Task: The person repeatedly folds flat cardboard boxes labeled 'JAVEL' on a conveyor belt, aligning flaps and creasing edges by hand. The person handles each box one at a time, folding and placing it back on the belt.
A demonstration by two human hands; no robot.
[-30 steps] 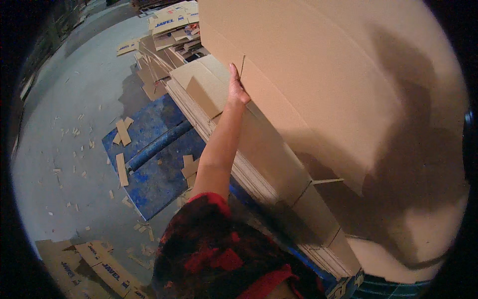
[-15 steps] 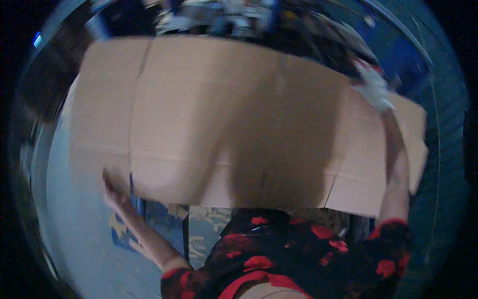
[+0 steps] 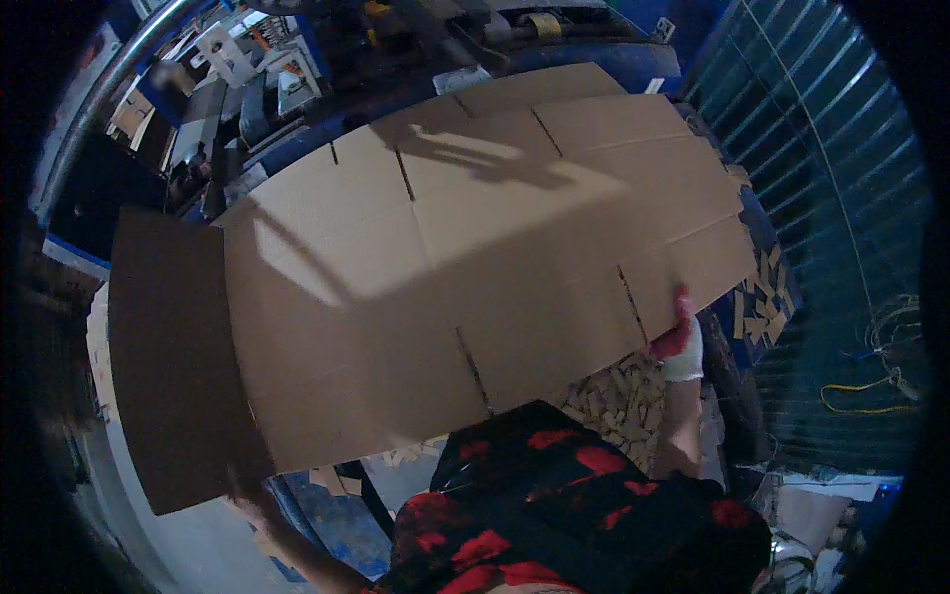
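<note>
A large brown cardboard sheet (image 3: 346, 366), creased and slotted along its edges, spreads in front of me. Its left end panel (image 3: 173, 346) is bent along a crease and lies in shadow. My right hand (image 3: 683, 342), in a white glove with red fingers, grips the near edge on the right; the thumb is on top and the other fingers are mostly hidden below. At the near left corner, my left hand (image 3: 249, 500) is closed on the sheet's edge, dim and partly hidden by the panel.
Dark machinery (image 3: 534, 30) stands behind the sheet. Cardboard scraps (image 3: 618, 411) lie heaped below its near edge, and more strips (image 3: 762, 302) lie at the right. A green corrugated wall (image 3: 821, 198) rises on the right, with a yellow cord (image 3: 861, 396) by it.
My right hand has come from the far right edge to the near edge. My left hand has moved down to the near left corner. The sheet now sits tilted, its left panel bent.
</note>
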